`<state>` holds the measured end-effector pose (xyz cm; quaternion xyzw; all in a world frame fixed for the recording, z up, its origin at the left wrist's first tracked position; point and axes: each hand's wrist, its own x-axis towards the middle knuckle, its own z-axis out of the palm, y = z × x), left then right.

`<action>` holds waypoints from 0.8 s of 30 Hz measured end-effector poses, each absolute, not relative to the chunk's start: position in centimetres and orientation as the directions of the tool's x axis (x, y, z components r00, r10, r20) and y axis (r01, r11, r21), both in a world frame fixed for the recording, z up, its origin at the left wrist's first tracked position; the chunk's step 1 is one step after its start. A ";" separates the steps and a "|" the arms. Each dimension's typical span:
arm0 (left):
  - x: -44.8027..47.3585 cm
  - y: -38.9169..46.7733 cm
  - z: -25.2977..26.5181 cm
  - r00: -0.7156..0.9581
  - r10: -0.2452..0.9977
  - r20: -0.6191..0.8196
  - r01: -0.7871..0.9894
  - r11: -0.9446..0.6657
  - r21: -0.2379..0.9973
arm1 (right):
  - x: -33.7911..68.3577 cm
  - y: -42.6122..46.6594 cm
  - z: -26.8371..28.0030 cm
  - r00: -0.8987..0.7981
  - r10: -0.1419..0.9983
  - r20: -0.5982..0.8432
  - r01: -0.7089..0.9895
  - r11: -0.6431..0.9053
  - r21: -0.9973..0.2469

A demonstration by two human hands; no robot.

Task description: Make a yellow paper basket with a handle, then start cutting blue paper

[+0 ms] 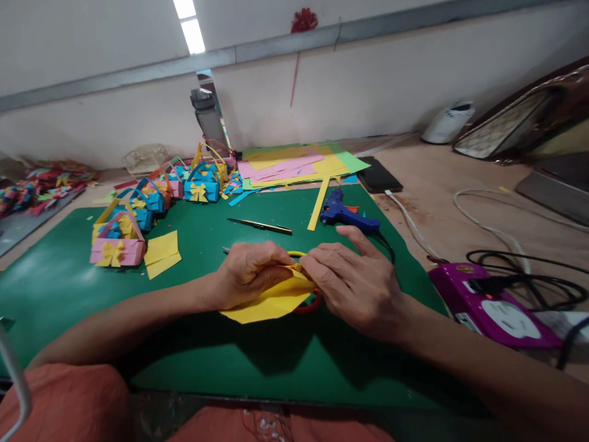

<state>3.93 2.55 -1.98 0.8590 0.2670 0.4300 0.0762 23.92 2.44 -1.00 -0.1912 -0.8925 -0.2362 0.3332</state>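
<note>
A sheet of yellow paper (271,301) is held between both hands, above the green cutting mat (193,350). My left hand (253,270) pinches its upper edge from the left. At the right end of that edge, the fingers of my right hand (354,282) press on a folded part of the paper. Behind and partly under the paper lies a pair of scissors (313,305) with red and yellow handles; its tip shows left of my left hand. A gold and black pen (260,225) rests beyond the hands, and a blue glue gun (345,213) lies behind my right hand.
Several small paper baskets with bows (117,248) stand at the left, beside a yellow paper piece (162,253). Coloured sheets (294,164) and a phone (380,174) lie at the back. A purple power strip (494,307) with cables is at the right; a grey bottle (208,116) stands behind.
</note>
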 end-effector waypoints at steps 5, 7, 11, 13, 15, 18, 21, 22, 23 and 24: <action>3.8 2.5 -2.2 0.485 0.527 0.698 0.363 -0.847 0.388 | 23.8 2.5 -1.2 -0.695 0.255 0.672 0.505 0.838 0.205; 3.8 2.5 -2.2 0.485 0.524 0.701 0.361 -0.849 0.385 | 23.8 2.5 -1.1 -0.684 0.300 0.665 0.495 0.861 0.120; 3.9 2.6 -2.3 0.480 0.508 0.715 0.351 -0.858 0.375 | 23.5 2.3 -0.5 -0.604 0.509 0.613 0.444 0.854 -0.271; 3.9 2.6 -2.4 0.473 0.505 0.722 0.344 -0.860 0.376 | 23.3 2.2 0.1 -0.566 0.652 0.504 0.419 0.754 -0.506; 4.0 2.6 -2.5 0.461 0.495 0.736 0.327 -0.866 0.378 | 23.2 2.2 0.4 -0.547 0.744 0.385 0.400 0.636 -0.660; 4.1 2.6 -2.5 0.451 0.474 0.756 0.290 -0.879 0.378 | 23.2 2.4 0.6 -0.541 0.792 0.282 0.372 0.527 -0.764; 4.1 2.5 -2.3 0.461 0.455 0.762 0.273 -0.890 0.365 | 23.3 2.6 0.4 -0.557 0.799 0.227 0.336 0.466 -0.818; 4.1 2.5 -2.3 0.469 0.451 0.760 0.271 -0.892 0.362 | 23.3 2.7 0.4 -0.563 0.799 0.212 0.325 0.450 -0.832; 4.1 2.5 -2.2 0.478 0.449 0.755 0.271 -0.893 0.360 | 23.3 2.7 0.3 -0.567 0.799 0.197 0.319 0.434 -0.842; 4.1 2.5 -2.2 0.487 0.451 0.748 0.275 -0.892 0.359 | 23.3 2.7 0.2 -0.570 0.801 0.183 0.317 0.420 -0.850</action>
